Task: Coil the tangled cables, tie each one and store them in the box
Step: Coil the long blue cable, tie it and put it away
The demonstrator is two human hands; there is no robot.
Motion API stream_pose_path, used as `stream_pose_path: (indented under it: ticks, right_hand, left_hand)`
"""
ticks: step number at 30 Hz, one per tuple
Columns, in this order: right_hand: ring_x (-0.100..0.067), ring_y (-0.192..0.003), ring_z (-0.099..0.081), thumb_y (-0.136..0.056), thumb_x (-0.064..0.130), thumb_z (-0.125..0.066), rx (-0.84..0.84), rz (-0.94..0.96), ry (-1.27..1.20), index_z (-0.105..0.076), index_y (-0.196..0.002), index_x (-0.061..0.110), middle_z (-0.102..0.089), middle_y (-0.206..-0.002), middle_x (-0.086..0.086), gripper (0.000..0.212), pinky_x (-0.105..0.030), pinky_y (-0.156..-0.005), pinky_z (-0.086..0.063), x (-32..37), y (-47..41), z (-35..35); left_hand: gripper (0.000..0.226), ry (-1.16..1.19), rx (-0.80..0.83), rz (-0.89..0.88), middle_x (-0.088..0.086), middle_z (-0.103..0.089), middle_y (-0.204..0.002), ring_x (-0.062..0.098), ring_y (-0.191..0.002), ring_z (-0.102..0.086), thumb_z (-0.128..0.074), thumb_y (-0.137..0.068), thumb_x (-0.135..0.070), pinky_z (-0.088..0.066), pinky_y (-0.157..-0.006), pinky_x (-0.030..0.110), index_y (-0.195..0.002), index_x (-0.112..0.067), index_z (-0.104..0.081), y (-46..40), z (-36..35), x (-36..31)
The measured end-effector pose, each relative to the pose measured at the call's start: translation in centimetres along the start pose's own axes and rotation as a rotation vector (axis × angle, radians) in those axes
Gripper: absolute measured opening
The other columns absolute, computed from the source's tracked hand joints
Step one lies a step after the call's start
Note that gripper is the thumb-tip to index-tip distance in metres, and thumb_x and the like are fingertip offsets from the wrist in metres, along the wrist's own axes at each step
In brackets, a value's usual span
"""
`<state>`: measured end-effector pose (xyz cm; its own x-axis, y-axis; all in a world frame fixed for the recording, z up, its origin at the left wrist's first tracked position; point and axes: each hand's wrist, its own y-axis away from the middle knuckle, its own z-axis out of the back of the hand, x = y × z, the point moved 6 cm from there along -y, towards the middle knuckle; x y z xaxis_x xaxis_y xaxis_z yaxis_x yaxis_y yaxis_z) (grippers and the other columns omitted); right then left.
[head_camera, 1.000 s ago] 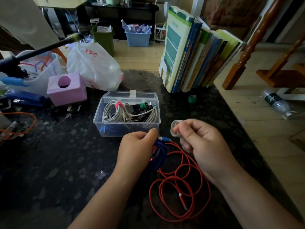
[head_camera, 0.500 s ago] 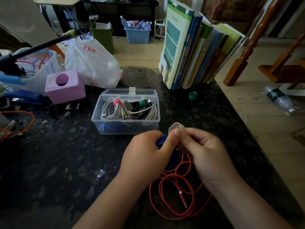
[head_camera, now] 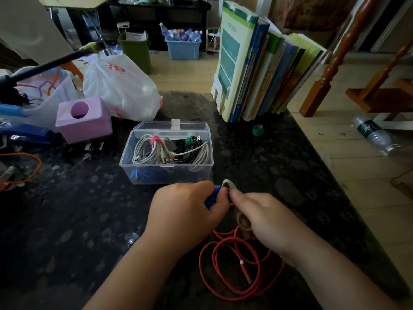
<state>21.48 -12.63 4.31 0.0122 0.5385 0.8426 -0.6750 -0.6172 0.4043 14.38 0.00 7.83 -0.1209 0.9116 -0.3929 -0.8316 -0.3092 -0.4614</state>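
1. Your left hand (head_camera: 185, 211) is curled round a bundled blue cable (head_camera: 211, 198), thumb and fingers squeezing it just in front of the box.
2. Your right hand (head_camera: 263, 220) pinches a pale tie loop (head_camera: 229, 184) between thumb and forefinger, the loop touching the blue cable's top end.
3. Under both hands a red cable (head_camera: 223, 265) lies in loose loops on the dark countertop (head_camera: 67, 220), its plug end pointing toward you.
4. The clear plastic box (head_camera: 166, 171) stands open just beyond your hands, with white, black and blue cables already tied inside.
5. A green tie ring (head_camera: 257, 130) sits to the box's right, near the row of books (head_camera: 263, 70).
6. To the left are a pink block (head_camera: 83, 119) with a round hole and a white plastic bag (head_camera: 120, 90).
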Motion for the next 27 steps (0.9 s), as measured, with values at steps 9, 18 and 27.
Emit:
stream_pose_path:
  ticks: [9, 18, 27]
  right_hand:
    - [-0.004, -0.055, -0.057, -0.095, 0.004, -0.044, -0.112, 0.226, 0.191, -0.070, -0.086, 0.037, -0.067, -0.073, 0.007, 0.043, -0.020, -0.051, -0.047, 1.5, 0.7, 1.4]
    - [-0.010, -0.041, -0.051, -0.095, 0.035, -0.060, -0.129, 0.120, -0.204, -0.070, -0.078, 0.019, -0.056, -0.050, 0.006, 0.025, -0.022, -0.042, -0.043, 0.8, 0.3, 0.8]
    - [-0.004, -0.037, -0.021, -0.097, 0.025, -0.059, -0.066, -0.051, -0.566, -0.081, -0.084, 0.017, -0.028, -0.046, 0.008, 0.027, -0.016, -0.038, -0.015, 0.4, 0.0, 1.5]
  left_hand:
    - [0.043, -0.086, -0.008, -0.063, -0.009, -0.042, -0.041, 0.011, -0.033, -0.033, -0.050, -0.086, -0.047, -0.027, -0.036, 0.023, -0.052, -0.022, -0.048, 0.1, -0.2, 0.5]
    - [0.045, -0.079, -0.013, -0.130, -0.005, -0.042, -0.041, 0.017, -0.034, -0.037, -0.054, -0.088, -0.045, -0.032, -0.036, 0.028, -0.052, -0.020, -0.046, 0.3, -0.8, 0.2]
    - [0.048, 0.024, -0.078, -0.341, -0.003, -0.046, -0.045, 0.020, -0.039, -0.041, -0.050, -0.097, -0.040, -0.037, -0.043, 0.031, -0.054, -0.018, -0.048, 1.1, -0.8, -1.7]
